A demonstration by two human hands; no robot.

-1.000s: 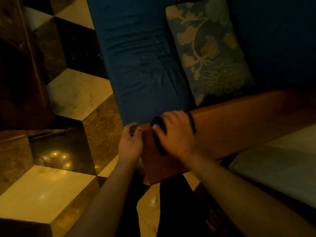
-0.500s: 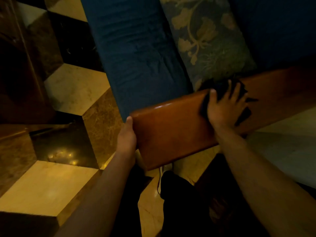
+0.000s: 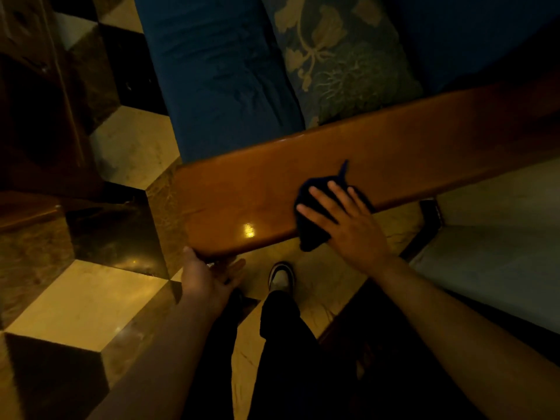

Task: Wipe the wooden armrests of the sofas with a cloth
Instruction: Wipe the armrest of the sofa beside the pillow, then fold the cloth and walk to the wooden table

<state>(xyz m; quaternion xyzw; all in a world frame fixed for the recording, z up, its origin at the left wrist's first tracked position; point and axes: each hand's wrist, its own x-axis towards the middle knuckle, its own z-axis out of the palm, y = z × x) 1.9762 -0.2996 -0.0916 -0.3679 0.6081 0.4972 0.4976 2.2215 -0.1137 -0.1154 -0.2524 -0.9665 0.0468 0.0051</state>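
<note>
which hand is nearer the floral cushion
Right. The right hand presses the dark cloth on the wooden armrest, just below the floral cushion; the left hand is lower, at the armrest's front end.

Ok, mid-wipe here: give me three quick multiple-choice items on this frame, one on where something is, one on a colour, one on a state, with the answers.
1. Where does the patterned cushion lie?
A. On the floor
B. On the blue sofa seat, against the armrest's far edge
C. On top of the armrest

2. What colour is the cloth?
A. White
B. Yellow
C. Dark, near black-blue

3. How is the right hand placed?
A. Flat, fingers spread, pressing the cloth on the wooden armrest
B. Hanging free
C. Gripping the cushion

Answers: 1 B, its lower edge meets the armrest over the seat. 2 C, it shows dark against the orange-brown wood. 3 A, the cloth peeks out from under the palm and fingers; meanwhile the left hand cups the armrest's near corner from below.
</note>
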